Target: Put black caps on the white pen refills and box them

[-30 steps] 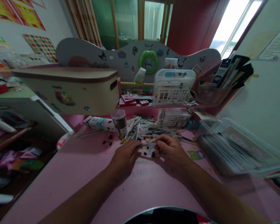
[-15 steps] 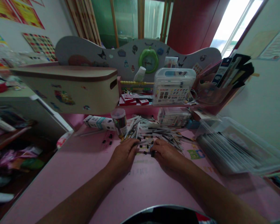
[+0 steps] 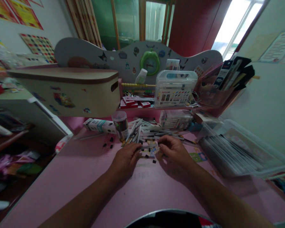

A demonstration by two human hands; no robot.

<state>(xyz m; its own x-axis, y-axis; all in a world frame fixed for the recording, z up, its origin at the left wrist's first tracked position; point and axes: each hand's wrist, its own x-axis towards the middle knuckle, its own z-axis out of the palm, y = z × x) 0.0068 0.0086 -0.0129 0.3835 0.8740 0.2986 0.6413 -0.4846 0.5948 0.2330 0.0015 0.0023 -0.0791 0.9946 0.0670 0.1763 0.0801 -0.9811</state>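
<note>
My left hand (image 3: 126, 155) is closed on a thin, pale pen (image 3: 146, 147) that points to the right across the desk. At the pen's far end, the thumb and forefinger of my right hand (image 3: 172, 150) pinch something small and dark, perhaps a cap; its kind is not clear. A small black cap-like piece (image 3: 154, 161) lies on the desk just below my right fingers, and several more such pieces are scattered between the hands. Behind both hands spreads a loose heap of white and dark pens (image 3: 154, 129).
A clear round tub (image 3: 120, 122) of pens stands behind my left hand, beside a long box (image 3: 99, 125). To the right, an open clear plastic bin (image 3: 263, 142) holds many pens. More black pieces (image 3: 111, 146) lie left on the pink desk (image 3: 85, 177). Behind is a shelf with a clear case (image 3: 175, 90).
My right hand has risen slightly and moved right, to the pen's end. The black piece that was at its fingertips now lies apart on the desk. My left hand stays nearly still.
</note>
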